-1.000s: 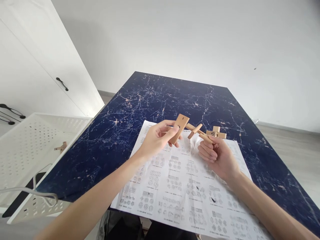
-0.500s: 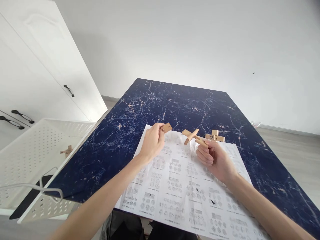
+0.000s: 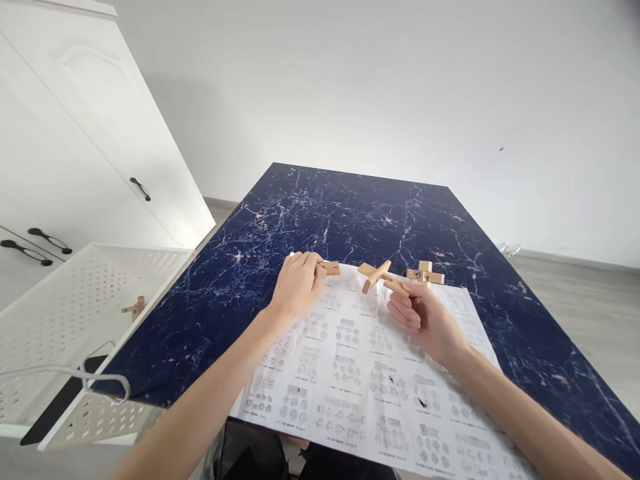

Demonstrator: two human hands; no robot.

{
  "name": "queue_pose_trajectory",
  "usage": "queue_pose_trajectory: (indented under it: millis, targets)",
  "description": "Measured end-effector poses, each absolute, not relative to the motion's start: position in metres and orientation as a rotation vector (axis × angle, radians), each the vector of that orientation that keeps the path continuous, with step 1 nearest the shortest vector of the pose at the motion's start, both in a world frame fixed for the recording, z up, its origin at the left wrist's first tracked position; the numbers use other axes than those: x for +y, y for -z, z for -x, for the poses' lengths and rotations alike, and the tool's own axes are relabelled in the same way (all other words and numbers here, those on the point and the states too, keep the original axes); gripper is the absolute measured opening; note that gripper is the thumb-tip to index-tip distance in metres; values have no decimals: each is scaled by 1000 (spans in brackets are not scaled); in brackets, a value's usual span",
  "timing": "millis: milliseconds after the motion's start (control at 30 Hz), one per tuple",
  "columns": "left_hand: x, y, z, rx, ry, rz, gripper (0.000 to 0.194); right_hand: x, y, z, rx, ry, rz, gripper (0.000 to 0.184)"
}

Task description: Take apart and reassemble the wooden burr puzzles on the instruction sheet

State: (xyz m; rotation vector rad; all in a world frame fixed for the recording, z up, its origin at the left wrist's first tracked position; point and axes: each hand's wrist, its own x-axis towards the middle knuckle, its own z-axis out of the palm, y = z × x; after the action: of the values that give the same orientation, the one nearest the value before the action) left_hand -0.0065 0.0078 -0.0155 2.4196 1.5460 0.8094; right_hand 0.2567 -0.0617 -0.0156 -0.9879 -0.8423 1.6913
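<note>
A dark blue table (image 3: 345, 213) spreads out ahead, with a big printed sheet (image 3: 360, 363) over its near end, and here's the change: the left hand (image 3: 297, 283) has swung out to the sheet's far left corner, well apart from the right! A second ago it was up beside the other pieces; now it's down low, palm under, with a wooden block (image 3: 332, 268) poking out past its fingers. Clamped or merely resting on it? From this angle I can't tell. The right hand (image 3: 423, 317) stays pinched on one end of the crossed sticks (image 3: 377, 276), held above the sheet. So the block is parted from that joined pair, and near the right fingers sits a small wooden cross (image 3: 425, 275).
</note>
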Motion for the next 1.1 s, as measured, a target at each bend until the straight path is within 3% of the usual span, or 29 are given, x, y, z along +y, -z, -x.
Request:
queue_pose_trajectory:
  millis: [400,767,1000,1100]
  targets:
    - [20,28,20,1803,-803,-2478,18,-62,20,-258,-863,-1675,1001,45]
    - [16,29,18,1812,-825,-2482,25,-65,16,-255,-906,-1657,1023,48]
    - [-3,8,2,1306,-1180,-2381,20,-67,20,-255,-1051,-1581,1092,47]
    - [-15,1,-5,1015,-1127,-2270,28,-71,20,-254,-1129,-1548,1116,48]
